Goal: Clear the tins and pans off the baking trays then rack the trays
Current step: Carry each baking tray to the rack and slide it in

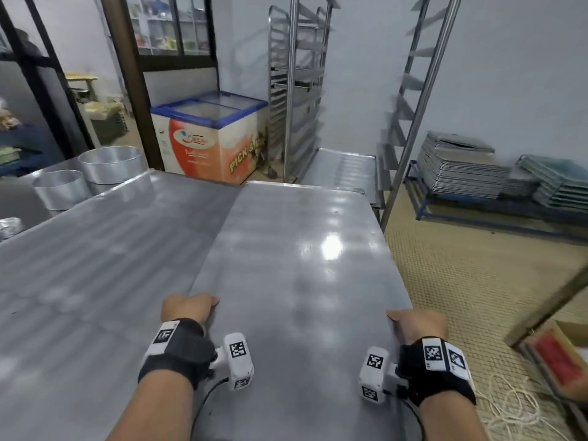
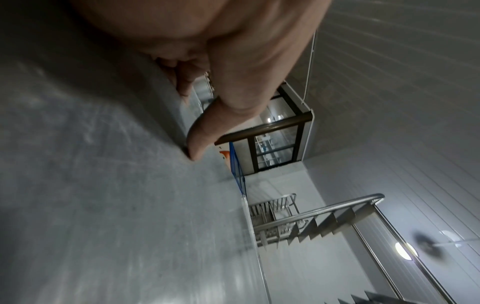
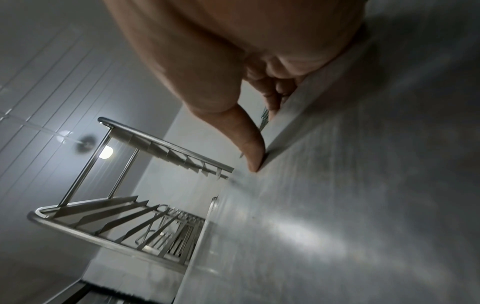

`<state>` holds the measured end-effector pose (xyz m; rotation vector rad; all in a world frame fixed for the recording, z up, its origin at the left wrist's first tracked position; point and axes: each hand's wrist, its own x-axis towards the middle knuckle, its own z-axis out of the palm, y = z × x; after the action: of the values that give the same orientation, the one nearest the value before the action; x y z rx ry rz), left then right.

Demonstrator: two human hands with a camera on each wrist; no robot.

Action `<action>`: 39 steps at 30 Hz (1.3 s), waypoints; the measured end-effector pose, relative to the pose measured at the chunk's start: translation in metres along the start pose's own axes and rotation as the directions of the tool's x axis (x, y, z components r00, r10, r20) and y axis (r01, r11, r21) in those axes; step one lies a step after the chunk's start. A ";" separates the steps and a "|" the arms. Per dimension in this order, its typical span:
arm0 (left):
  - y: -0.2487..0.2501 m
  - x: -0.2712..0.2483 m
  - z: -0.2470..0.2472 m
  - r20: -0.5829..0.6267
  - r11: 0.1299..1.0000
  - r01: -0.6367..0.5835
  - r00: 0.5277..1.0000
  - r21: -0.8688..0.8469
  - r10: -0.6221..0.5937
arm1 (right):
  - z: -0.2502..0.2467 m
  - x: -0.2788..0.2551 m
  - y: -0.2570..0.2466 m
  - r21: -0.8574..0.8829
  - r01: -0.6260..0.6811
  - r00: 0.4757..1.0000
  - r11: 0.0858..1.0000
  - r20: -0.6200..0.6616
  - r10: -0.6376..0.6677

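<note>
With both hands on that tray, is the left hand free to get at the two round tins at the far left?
Probably not as things stand. The left hand and right hand both grip the baking tray, so letting go would leave it one-handed. The round tins stand well away at the table's far left.

Colours and patterns at the bakery work table.
Flat rectangular dull-grey metal baking tray [image 1: 302, 249]; 2 round silver tins [image 1: 86, 173]; chest freezer [image 1: 210, 135] white and orange-red with blue lid frame; black wrist straps [image 1: 181, 348] with black-and-white square markers; beige gridded floor [image 1: 471, 281].
</note>
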<state>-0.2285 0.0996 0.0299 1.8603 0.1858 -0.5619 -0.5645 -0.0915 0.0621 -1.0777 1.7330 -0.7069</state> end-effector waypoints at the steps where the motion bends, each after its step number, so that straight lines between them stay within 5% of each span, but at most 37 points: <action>1: 0.008 0.003 0.007 0.016 1.000 -0.006 1.000 0.005 0.006 | 0.003 0.002 -0.002 0.014 -0.013 1.000 1.000 -0.013 0.013; 8: 0.045 0.041 0.050 0.106 0.998 -0.057 0.993 -0.030 0.060 | 0.025 0.020 -0.019 0.114 -0.062 0.994 0.992 -0.087 0.072; 18: 0.097 0.080 0.133 0.169 0.958 -0.194 0.973 0.211 0.159 | 0.054 0.085 -0.068 0.160 -0.099 0.984 0.982 -0.132 0.120; 23: 0.120 0.105 0.197 0.147 0.979 -0.147 0.981 0.143 0.126 | 0.066 0.146 -0.104 0.147 -0.126 0.982 0.981 -0.120 0.145; 28: 0.143 0.123 0.251 0.144 0.951 -0.168 0.981 0.261 0.134 | 0.079 0.201 -0.133 0.133 -0.144 0.980 0.981 -0.117 0.160; 39: 0.166 0.145 0.316 0.132 0.958 -0.039 0.991 0.284 0.001 | 0.100 0.278 -0.167 0.054 -0.173 0.978 0.983 -0.111 0.178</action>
<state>-0.1278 -0.2716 0.0212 2.0939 -0.0033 -0.7253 -0.4603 -0.4138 0.0454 -0.8551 1.8759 -0.7036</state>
